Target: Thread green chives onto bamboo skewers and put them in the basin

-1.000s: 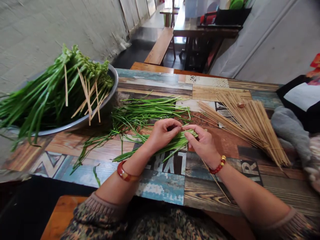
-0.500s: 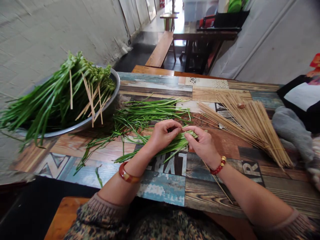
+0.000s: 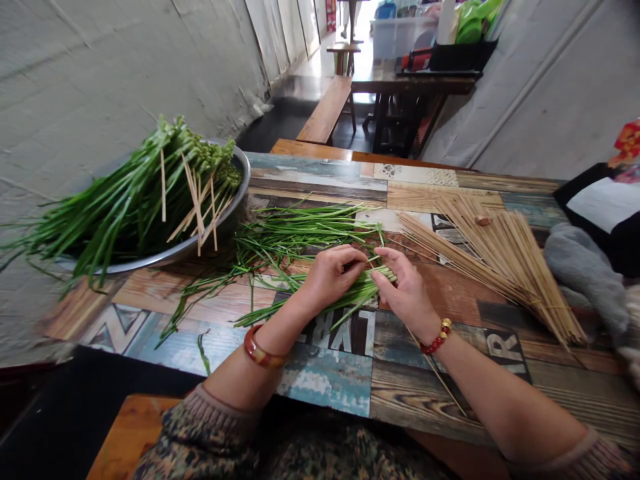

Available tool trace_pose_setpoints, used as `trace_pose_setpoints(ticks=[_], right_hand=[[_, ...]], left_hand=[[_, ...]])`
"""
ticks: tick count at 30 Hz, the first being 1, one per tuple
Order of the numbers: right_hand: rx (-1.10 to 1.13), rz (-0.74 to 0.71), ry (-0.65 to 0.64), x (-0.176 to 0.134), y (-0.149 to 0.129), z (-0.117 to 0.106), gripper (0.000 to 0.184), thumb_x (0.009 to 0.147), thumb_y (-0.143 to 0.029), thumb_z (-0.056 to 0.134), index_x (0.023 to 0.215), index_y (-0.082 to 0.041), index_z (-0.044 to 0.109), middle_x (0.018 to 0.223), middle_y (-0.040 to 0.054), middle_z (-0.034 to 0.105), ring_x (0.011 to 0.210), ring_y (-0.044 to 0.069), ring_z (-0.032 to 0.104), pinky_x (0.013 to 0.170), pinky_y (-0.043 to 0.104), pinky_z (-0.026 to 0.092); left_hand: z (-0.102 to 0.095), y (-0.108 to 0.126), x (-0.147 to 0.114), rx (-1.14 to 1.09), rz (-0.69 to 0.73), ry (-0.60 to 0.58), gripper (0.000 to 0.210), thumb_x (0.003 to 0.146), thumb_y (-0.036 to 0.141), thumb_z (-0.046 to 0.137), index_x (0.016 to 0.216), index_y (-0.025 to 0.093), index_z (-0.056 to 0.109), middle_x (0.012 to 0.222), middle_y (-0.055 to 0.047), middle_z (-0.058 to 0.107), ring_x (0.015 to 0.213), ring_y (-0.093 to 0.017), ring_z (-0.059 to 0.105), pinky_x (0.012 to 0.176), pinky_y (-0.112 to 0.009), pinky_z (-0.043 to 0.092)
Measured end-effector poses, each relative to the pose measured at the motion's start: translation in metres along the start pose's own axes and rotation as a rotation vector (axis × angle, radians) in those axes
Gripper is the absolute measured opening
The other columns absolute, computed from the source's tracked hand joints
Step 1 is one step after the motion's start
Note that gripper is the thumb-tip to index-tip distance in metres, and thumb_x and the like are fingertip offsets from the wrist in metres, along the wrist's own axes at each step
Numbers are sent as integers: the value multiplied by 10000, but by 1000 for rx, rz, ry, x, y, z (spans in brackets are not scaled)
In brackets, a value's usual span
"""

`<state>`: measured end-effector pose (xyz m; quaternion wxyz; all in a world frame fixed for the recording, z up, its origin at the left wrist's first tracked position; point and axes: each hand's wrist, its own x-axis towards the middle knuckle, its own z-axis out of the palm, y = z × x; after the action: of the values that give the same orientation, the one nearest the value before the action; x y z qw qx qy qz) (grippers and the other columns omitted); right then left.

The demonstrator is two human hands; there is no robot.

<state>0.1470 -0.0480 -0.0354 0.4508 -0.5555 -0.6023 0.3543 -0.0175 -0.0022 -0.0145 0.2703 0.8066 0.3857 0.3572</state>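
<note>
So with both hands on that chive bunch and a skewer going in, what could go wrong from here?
The skewer is thin and runs under the right hand toward the table edge; its tip could prick the left hand pinching the chive bunch. The bunch is loosely gathered, so stalks might slip out. The skewer pile lies fanned out close by the right forearm, and a nudge could scatter it.

Left hand point(image 3: 333, 273) curled, pinching; right hand point(image 3: 407, 293) fingers bent, fingertips meeting.

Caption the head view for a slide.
Both hands, left hand and right hand, grip a chive bundle beside bamboo skewers.
</note>
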Motion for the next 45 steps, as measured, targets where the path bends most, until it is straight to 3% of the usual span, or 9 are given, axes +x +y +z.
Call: trace_pose_setpoints(ticks=[9,20,26,36,45], right_hand=[[-49,6,-43,-2,-7,-2,304,850,-278,540,1144,-202,559,827,24,655,607,138,589,535,252,449],[-50,-11,-36,-3,-4,0,222,863,-278,529,1068,-196,554,815,23,638,637,141,590,552,246,442],[-66,-38,-14,-2,-2,1,248,851,-264,539,1087,-193,562,882,40,651,734,159,606,626,260,462],[-105,-79,9,-1,-2,0,182,842,-268,532,1002,-192,573,938,66,671,855,197,625,745,310,474],[-90,-30,-15,-1,-3,1,218,853,-275,529,1047,-181,555,879,52,652,729,169,621,595,263,457]], left_hand=[[-1,4,1,-112,-110,18,109,799,129,572,753,134,671,725,-16,679,657,-105,592,628,-205,439],[-3,4,0,-91,-80,-20,124,814,140,572,752,133,680,704,-24,649,665,-109,571,624,-206,414],[-1,1,-1,-47,-66,22,111,813,128,572,746,140,661,711,-26,633,670,-113,557,618,-212,411],[-2,1,-1,-70,-10,-42,135,830,128,552,759,153,664,738,-32,620,694,-117,566,644,-222,433],[-4,1,-2,-77,17,-76,145,845,119,537,817,149,676,795,-51,635,749,-128,586,686,-231,455]])
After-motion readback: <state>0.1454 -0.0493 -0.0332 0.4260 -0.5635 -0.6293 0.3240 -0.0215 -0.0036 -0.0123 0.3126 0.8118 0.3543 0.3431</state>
